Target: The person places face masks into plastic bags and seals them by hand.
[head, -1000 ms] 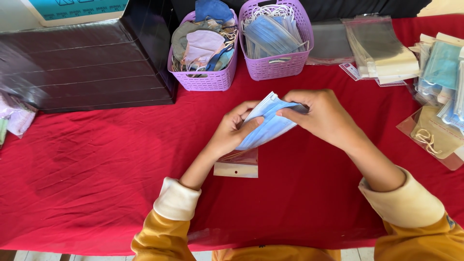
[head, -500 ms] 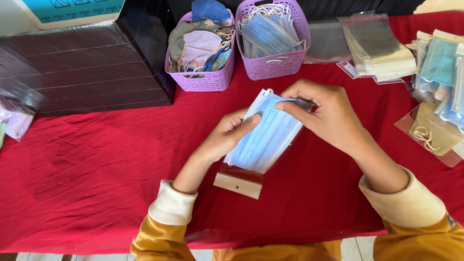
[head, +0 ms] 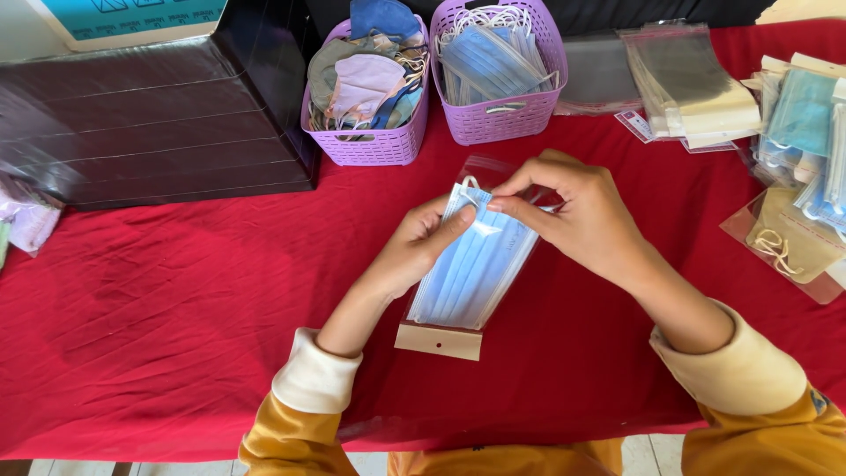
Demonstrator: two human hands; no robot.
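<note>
I see a counter (head: 176, 335) draped in red cloth, stretching away from me. Nearest, my two hands meet over the middle of it: my left hand (head: 414, 251) grips the left edge of a light blue face mask (head: 476, 269), thumb on top, while my right hand (head: 582, 220) pinches the mask's upper end between thumb and forefinger. The mask lies partly inside a clear plastic sleeve (head: 441, 335) with a beige header strip, which rests flat on the cloth under my hands. Further off on the right I see packed masks in sleeves (head: 793, 238), and beyond them a stack of empty clear sleeves (head: 687, 79). At the far edge stand two purple baskets: one (head: 374, 145) holds mixed cloth masks, the other (head: 502, 119) blue masks. A dark box (head: 150, 132) sits far left.
</note>
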